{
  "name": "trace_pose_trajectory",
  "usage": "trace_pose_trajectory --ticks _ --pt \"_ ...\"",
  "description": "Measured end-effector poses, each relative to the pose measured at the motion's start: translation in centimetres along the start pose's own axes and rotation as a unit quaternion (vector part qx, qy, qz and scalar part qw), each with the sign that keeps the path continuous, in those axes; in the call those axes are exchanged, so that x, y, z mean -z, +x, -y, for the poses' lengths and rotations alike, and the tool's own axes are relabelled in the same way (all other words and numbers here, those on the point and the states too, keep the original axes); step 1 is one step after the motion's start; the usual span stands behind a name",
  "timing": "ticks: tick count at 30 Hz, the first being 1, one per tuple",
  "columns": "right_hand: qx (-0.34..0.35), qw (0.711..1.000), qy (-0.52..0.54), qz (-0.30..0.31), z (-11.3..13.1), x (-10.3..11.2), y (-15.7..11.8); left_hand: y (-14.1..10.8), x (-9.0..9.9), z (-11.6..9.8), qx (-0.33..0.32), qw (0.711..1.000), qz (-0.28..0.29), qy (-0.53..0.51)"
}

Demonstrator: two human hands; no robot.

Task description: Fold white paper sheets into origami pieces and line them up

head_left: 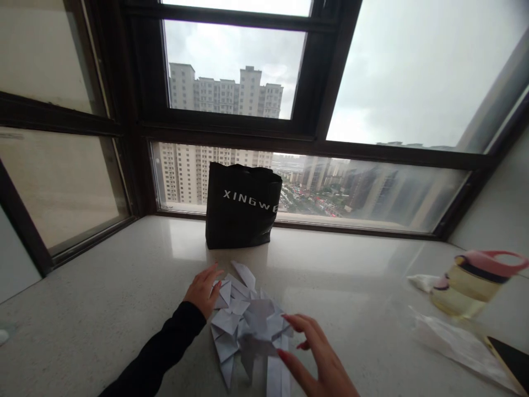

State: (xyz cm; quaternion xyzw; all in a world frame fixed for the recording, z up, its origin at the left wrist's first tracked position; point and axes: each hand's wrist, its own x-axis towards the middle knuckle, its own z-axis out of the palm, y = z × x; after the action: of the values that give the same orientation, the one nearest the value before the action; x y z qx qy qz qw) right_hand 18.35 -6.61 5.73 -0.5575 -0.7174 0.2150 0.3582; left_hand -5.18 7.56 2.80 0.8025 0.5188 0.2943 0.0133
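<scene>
Left hand: the left hand point(202, 289) is loosely open, fingers bent and a little apart, at the upper left edge of the pile; the thumb is over the paper, and no piece is seen gripped in it.
Right hand: the right hand point(320, 353) comes in from the lower right, thumb and forefinger apart, their tips at the right side of a blurred grey-white piece point(260, 331) (the blur is strongest just here); whether they grip it, I cannot tell.
Folded papers: the folded papers point(227, 320) lie in a loose, overlapping heap between the two hands, in front of the bag, many with pointed ends; long strips point(278, 375) show at the lower right of the heap.
Sleeve: a black sleeve point(165, 347) covers the left forearm down to the wrist.
Black bag: the black bag point(243, 207) stands upright near the window, beyond the papers, with pale lettering that starts "XINGW".
Bottle: at the right, the bottle point(471, 284) has a pink lid with a loop and a yellowish see-through body; it looks tilted.
Plastic: clear, crumpled plastic point(458, 342) lies near the bottle, and a dark flat object point(512, 355) with a light edge is beside it.
Surface: the speckled white surface point(144, 303) runs up to the window.
Window: the dark-framed window point(231, 71) shows tall buildings under a cloudy sky.
</scene>
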Motion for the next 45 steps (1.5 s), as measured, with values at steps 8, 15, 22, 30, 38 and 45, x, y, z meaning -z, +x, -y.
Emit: trace_pose_trajectory --ticks 8,15,22,30,38,45 --pt "-0.144 0.985 0.069 0.071 -6.2 -4.2 -0.4 4.5 -3.9 -1.5 0.016 0.994 0.109 0.005" --pt "-0.123 0.972 0.156 0.122 -3.4 -3.9 0.3 3.4 -3.0 -2.7 0.108 0.979 0.171 0.027" --pt "-0.047 0.995 0.068 -0.052 -5.9 -0.6 6.1 -3.8 -0.2 -6.1 0.018 0.985 0.157 0.065" --pt "-0.035 0.999 0.013 0.024 -7.7 -4.7 16.2 -6.0 -1.5 -5.1 -0.035 0.953 0.288 0.084" --pt "0.016 0.991 0.063 0.118 -4.0 -10.3 15.3 -6.8 0.9 -0.6 0.002 0.968 0.215 0.126" --pt "-0.040 0.989 0.137 0.028 -4.8 -7.3 13.5 -7.0 4.4 -3.1 0.000 0.966 0.206 0.154"
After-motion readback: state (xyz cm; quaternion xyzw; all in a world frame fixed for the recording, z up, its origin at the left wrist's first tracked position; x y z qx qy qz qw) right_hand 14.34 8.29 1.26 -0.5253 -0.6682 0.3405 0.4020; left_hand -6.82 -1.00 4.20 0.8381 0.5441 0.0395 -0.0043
